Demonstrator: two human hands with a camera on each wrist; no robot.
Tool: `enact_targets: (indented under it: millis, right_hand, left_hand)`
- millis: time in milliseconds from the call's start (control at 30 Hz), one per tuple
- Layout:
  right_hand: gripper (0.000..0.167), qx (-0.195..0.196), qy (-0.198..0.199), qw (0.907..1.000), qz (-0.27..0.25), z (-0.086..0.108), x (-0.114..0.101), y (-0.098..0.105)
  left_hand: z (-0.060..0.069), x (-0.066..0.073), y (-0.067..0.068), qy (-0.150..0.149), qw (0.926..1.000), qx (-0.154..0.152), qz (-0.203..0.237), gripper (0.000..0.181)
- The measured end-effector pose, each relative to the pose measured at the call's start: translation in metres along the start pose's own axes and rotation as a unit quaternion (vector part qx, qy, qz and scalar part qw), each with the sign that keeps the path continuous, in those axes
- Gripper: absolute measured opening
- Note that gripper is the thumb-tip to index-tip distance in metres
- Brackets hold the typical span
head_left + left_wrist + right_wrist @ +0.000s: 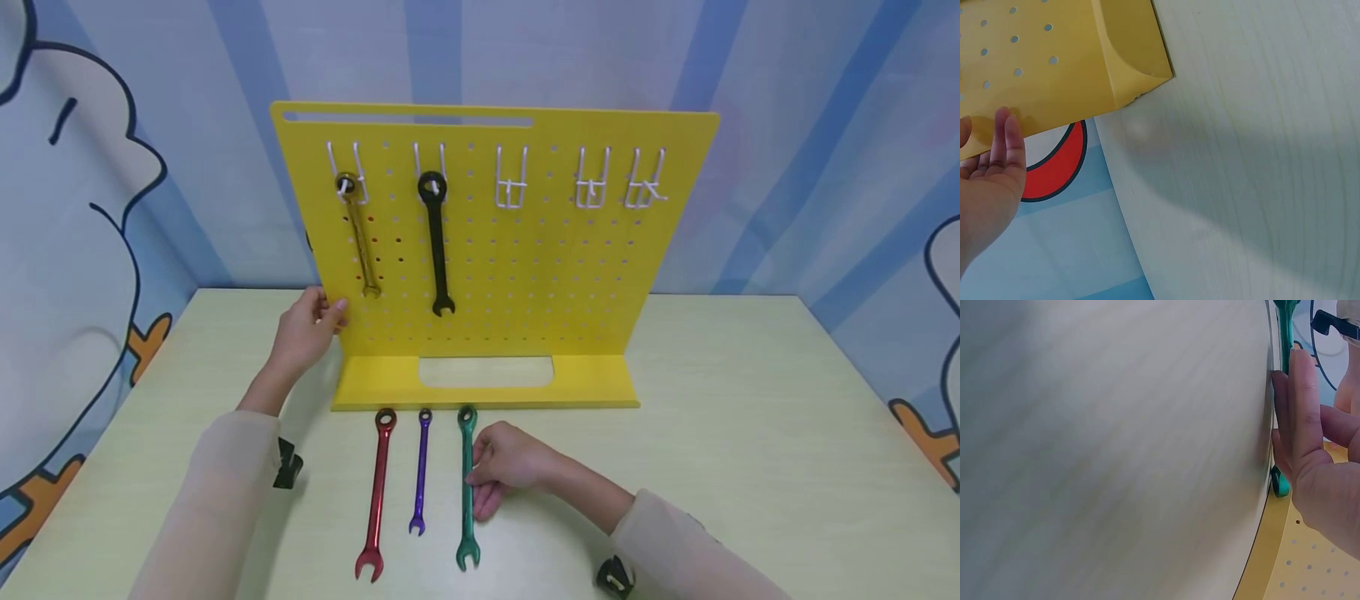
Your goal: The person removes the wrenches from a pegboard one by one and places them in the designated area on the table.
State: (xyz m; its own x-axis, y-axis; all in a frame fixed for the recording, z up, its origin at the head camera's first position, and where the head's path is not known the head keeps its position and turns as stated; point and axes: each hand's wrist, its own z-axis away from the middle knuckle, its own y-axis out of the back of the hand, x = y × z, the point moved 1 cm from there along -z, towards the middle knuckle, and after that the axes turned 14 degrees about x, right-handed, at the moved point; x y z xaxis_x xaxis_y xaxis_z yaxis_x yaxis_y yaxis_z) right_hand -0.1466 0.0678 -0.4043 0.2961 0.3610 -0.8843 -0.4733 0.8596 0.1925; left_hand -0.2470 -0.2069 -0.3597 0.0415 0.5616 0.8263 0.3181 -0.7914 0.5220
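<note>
My left hand (303, 329) grips the left edge of a yellow pegboard (517, 283), thumb in front and fingers behind; the left wrist view shows the same hand (991, 194) at the board's edge. On the table, my right hand (517, 460) holds the shaft of a green combination wrench (467, 508) from its right side, thumb against it. In the right wrist view, the fingers cover the middle of the green wrench (1285, 328). A purple wrench (422, 475) and a larger red wrench (377, 492) lie left of it, open ends toward me.
A gold wrench (362, 237) and a black wrench (437, 250) hang on the board's two left hooks. Three white hooks to their right, including the middle hook (512, 185), carry nothing. The board's base (375, 385) stands behind the lying wrenches on the pale table (750, 433).
</note>
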Motion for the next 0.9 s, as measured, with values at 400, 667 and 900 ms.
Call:
enact_targets:
  millis: [400, 667, 900]
  right_hand:
    - [0.015, 0.017, 0.008, 0.9997, 0.016, -0.001, -0.004, 0.002]
    - [0.032, 0.028, 0.036, 0.9984, 0.033, -0.003, -0.009, 0.009]
    - [0.031, 0.038, 0.070, 0.9951, 0.059, -0.006, -0.016, 0.017]
  left_hand:
    - [0.001, 0.000, 0.000, -0.004, 1.0000, 0.001, 0.002, 0.036]
    - [0.000, 0.000, 0.000, -0.002, 1.0000, 0.000, 0.001, 0.035]
    - [0.000, 0.000, 0.000, 0.004, 1.0000, -0.001, -0.006, 0.035]
